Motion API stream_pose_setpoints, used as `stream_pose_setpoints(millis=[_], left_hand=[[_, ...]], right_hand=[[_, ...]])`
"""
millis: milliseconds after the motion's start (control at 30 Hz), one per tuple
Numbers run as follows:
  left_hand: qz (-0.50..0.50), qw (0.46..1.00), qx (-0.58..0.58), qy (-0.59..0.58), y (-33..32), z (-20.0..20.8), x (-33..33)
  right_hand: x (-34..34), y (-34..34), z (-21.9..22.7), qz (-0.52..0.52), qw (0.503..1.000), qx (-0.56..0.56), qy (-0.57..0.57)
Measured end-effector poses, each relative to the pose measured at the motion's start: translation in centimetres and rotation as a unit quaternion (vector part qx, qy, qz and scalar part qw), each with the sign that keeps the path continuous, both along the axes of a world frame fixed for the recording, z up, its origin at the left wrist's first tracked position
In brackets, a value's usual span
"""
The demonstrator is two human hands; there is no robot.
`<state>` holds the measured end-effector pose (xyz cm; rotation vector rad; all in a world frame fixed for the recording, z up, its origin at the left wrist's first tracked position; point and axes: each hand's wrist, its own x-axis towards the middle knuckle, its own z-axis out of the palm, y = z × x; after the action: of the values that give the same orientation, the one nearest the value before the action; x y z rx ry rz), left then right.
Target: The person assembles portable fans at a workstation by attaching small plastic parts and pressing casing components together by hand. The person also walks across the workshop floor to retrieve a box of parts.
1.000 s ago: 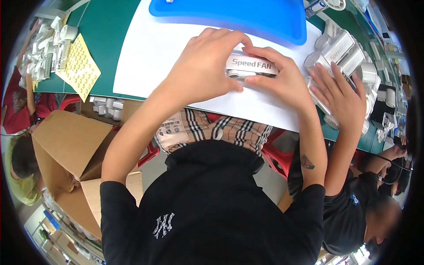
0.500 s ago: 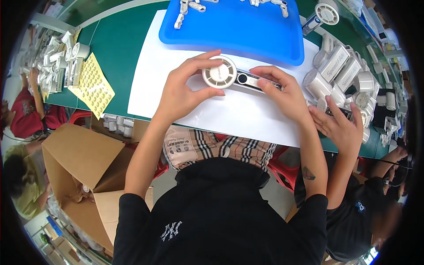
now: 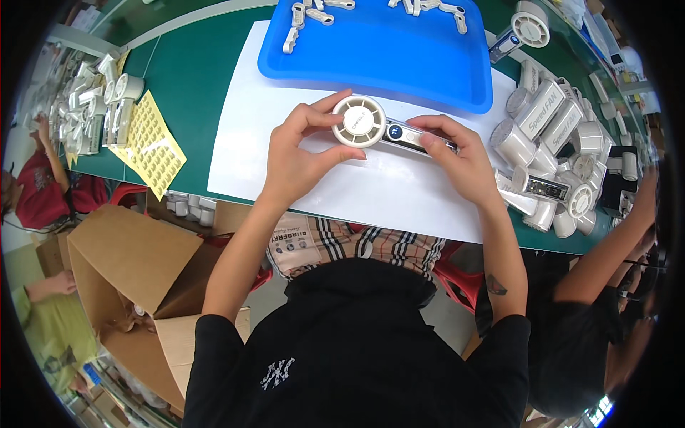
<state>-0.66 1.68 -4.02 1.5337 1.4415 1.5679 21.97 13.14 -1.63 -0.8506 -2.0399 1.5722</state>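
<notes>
A white handheld fan [image 3: 359, 123] is held level over the white sheet [image 3: 307, 182], its round vented head to the left and its handle to the right. My left hand [image 3: 300, 148] grips the head's rim between thumb and fingers. Around the handle, my right hand [image 3: 457, 151] is closed, the thumb lying on the top face near the button. A small round display on the handle is lit. Just beyond my hands lies a blue tray [image 3: 378, 84] with several small white clip-like parts [image 3: 292, 39] along its far side.
To the right is a pile of white fans and fan parts [image 3: 546, 143], with another fan [image 3: 528, 28] behind it. On the left lie a yellow sticker sheet [image 3: 153, 146] and more fans [image 3: 118, 100]. An open cardboard box [image 3: 132, 257] stands lower left. Co-workers sit on both sides.
The round display on the fan's handle, dark before, is now lit. The co-worker's hand at the right pile has withdrawn. My hands keep their hold on the fan.
</notes>
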Motion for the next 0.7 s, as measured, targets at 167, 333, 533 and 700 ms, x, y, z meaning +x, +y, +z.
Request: stream_pose_setpoints(millis=[167, 333, 533, 700], left_hand=[[0.018, 0.998, -0.035, 0.052, 0.0, 1.7, 0.6], [0.005, 0.996, -0.03, 0.089, -0.2, 1.3, 0.2], [0.012, 0.998, -0.027, 0.051, -0.4, 1.1, 0.6], [0.003, 0.998, -0.028, 0.055, -0.4, 0.9, 0.3]], right_hand=[[0.2, 0.0, 0.0, -0.006, 1.0, -0.013, -0.009], [0.0, 0.0, 0.3, -0.002, 1.0, -0.01, -0.022], [0.2, -0.4, 0.5, -0.006, 1.0, 0.007, -0.007], [-0.1, -0.4, 0.8, -0.019, 0.999, -0.012, -0.048]])
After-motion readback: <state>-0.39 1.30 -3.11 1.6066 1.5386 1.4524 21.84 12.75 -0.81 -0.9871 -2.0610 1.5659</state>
